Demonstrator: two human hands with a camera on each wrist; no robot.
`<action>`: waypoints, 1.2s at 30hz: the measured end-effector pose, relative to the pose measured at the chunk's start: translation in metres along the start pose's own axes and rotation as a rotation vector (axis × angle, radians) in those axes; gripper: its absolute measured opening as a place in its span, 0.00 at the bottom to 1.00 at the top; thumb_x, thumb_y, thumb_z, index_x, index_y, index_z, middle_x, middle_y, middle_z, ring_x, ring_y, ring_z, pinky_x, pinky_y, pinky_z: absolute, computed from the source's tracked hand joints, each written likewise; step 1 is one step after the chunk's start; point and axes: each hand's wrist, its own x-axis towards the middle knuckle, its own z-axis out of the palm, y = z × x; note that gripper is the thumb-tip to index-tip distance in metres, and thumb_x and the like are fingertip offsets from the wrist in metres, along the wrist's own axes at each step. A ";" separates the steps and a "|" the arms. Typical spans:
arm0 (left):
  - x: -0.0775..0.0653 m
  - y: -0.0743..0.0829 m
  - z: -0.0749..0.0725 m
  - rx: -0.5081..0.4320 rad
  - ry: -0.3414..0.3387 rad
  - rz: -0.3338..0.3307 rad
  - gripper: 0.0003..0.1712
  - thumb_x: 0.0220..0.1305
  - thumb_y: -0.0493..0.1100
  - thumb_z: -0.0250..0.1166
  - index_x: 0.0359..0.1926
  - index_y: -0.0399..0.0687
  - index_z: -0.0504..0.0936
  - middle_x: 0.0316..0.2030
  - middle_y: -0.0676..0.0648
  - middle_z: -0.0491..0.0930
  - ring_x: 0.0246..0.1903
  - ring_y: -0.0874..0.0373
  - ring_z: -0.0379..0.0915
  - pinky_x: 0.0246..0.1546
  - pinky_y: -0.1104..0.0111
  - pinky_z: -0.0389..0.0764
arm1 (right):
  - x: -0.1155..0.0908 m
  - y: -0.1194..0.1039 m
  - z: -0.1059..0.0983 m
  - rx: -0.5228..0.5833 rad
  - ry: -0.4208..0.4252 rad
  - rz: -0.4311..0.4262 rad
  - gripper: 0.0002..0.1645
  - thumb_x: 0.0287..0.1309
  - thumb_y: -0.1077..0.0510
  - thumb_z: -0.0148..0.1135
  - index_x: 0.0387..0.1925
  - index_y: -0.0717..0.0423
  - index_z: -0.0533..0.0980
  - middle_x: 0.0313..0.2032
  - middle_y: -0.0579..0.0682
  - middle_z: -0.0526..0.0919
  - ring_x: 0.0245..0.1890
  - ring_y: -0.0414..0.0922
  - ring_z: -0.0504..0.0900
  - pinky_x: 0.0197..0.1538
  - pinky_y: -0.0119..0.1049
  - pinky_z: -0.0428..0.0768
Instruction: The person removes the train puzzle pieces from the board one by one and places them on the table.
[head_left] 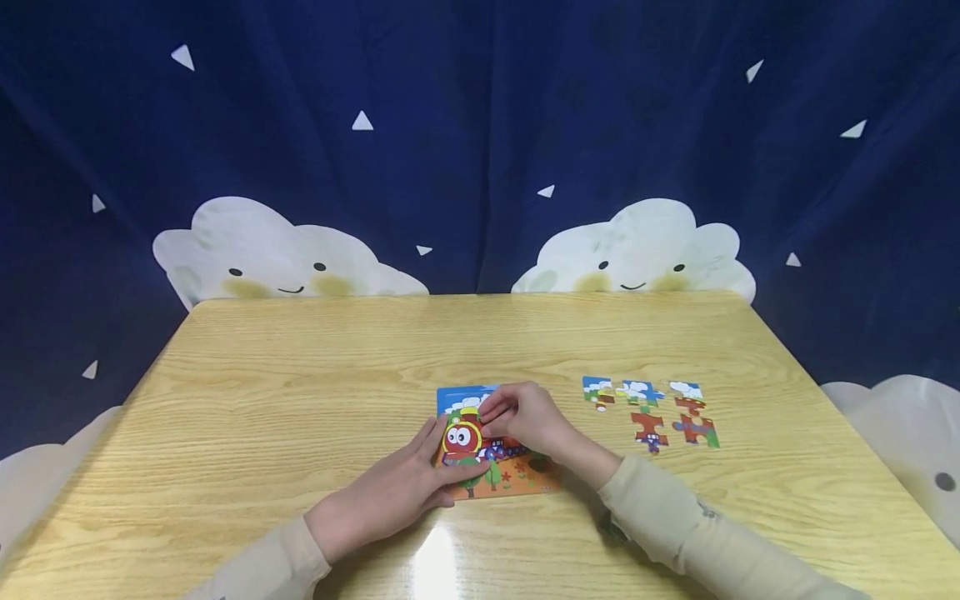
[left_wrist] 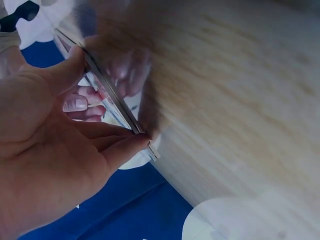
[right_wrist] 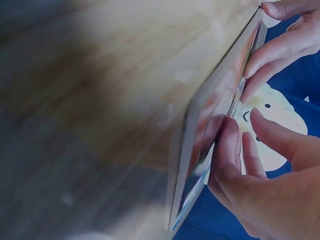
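A jigsaw puzzle board (head_left: 517, 482) with a smiling red train lies on the table in front of me. My left hand (head_left: 397, 492) rests at its left side, thumb across the lower part of the picture and fingers along the left edge. In the left wrist view that hand's fingertips (left_wrist: 142, 141) touch the board's rim. My right hand (head_left: 536, 421) reaches over the upper right part, fingertips on the picture. In the right wrist view its thumb (right_wrist: 272, 132) stands apart from the fingers. The right hand hides part of the train.
Several loose puzzle pieces lie to the right of the board, among them a cloud piece (head_left: 639, 392) and a red and orange piece (head_left: 697, 430). The wooden table (head_left: 300, 367) runs back to a dark blue curtain (head_left: 450, 150) with clouds on it.
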 end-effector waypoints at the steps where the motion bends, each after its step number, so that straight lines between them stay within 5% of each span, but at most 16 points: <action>1: 0.000 0.000 0.000 0.004 0.002 0.001 0.26 0.68 0.48 0.63 0.66 0.61 0.75 0.66 0.17 0.52 0.66 0.26 0.52 0.49 0.49 0.79 | 0.000 0.000 0.000 -0.002 0.002 0.000 0.12 0.49 0.71 0.72 0.37 0.65 0.82 0.32 0.54 0.86 0.30 0.43 0.84 0.39 0.34 0.82; 8: -0.001 0.000 0.000 0.005 -0.010 -0.005 0.27 0.67 0.46 0.63 0.67 0.60 0.75 0.66 0.17 0.52 0.66 0.26 0.52 0.50 0.50 0.78 | 0.001 0.000 0.004 -0.007 -0.006 -0.017 0.17 0.47 0.69 0.75 0.41 0.65 0.82 0.34 0.54 0.85 0.29 0.41 0.82 0.37 0.32 0.81; 24: -0.003 0.000 -0.002 -0.001 -0.012 0.000 0.25 0.68 0.44 0.63 0.65 0.59 0.76 0.66 0.17 0.52 0.67 0.26 0.51 0.51 0.50 0.78 | 0.002 -0.010 0.019 -0.142 -0.025 -0.085 0.11 0.46 0.70 0.74 0.34 0.61 0.84 0.28 0.48 0.80 0.21 0.36 0.75 0.29 0.29 0.76; 36: -0.001 0.001 -0.003 0.005 -0.029 -0.025 0.25 0.69 0.45 0.62 0.66 0.61 0.75 0.66 0.17 0.52 0.66 0.26 0.52 0.44 0.50 0.81 | -0.002 -0.007 0.009 -0.087 -0.049 -0.140 0.10 0.48 0.69 0.74 0.36 0.60 0.85 0.28 0.48 0.84 0.22 0.37 0.78 0.28 0.31 0.78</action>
